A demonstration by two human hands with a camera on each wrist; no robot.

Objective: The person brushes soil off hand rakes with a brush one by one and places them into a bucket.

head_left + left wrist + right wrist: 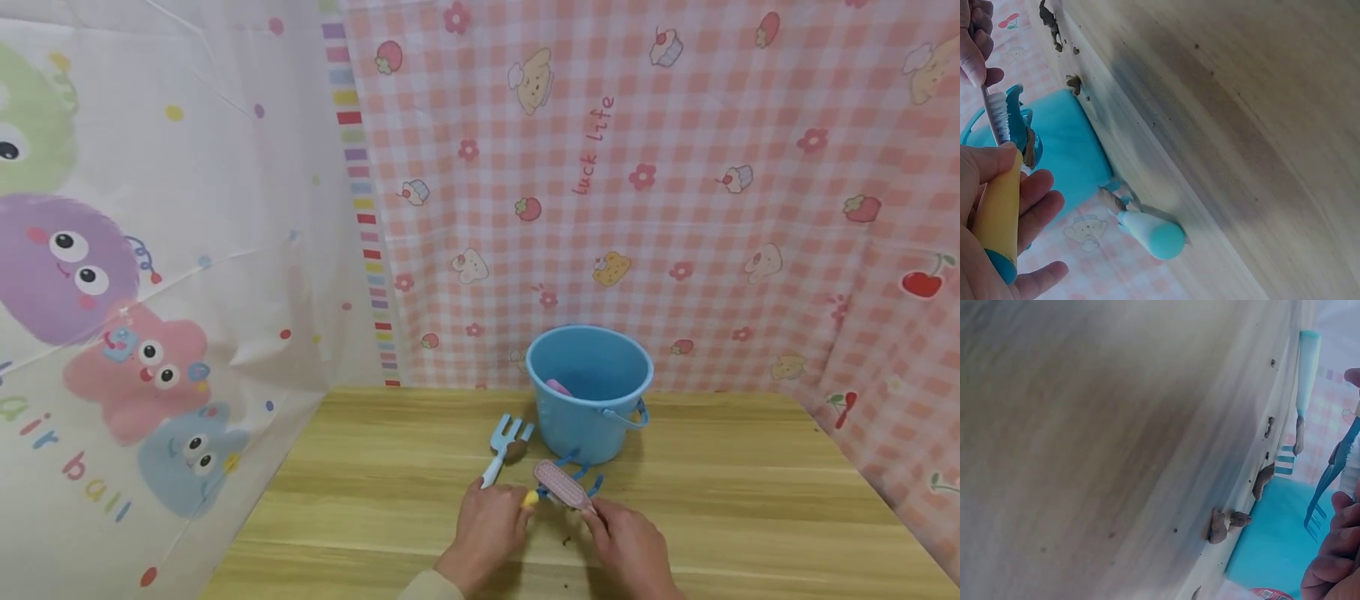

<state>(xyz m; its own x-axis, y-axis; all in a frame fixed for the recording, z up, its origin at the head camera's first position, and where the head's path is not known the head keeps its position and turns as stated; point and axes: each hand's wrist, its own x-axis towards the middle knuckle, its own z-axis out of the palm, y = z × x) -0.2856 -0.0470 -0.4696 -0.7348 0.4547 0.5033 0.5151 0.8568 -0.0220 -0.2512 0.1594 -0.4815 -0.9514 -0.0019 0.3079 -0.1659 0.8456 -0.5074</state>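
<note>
My left hand [491, 525] grips the yellow handle [1000, 203] of a small blue toy rake [598, 484]. A brown clump [1030, 149] clings to the rake's head. In my right hand [633, 546] is a pink brush [562, 485], held by its handle over the rake. Its white bristles [1000, 119] face the blue head and meet it in the left wrist view. A light blue toy fork [506, 437] with a pale handle lies on the table just beyond my left hand, a brown lump [516, 451] beside its tines.
Behind the tools stands a blue bucket [585, 429], its handle hanging down and a pink object [558, 387] inside. Brown crumbs and clumps [1217, 526] lie scattered on the wooden table [360, 500]. Printed cloths [480, 233] hang at the back and both sides.
</note>
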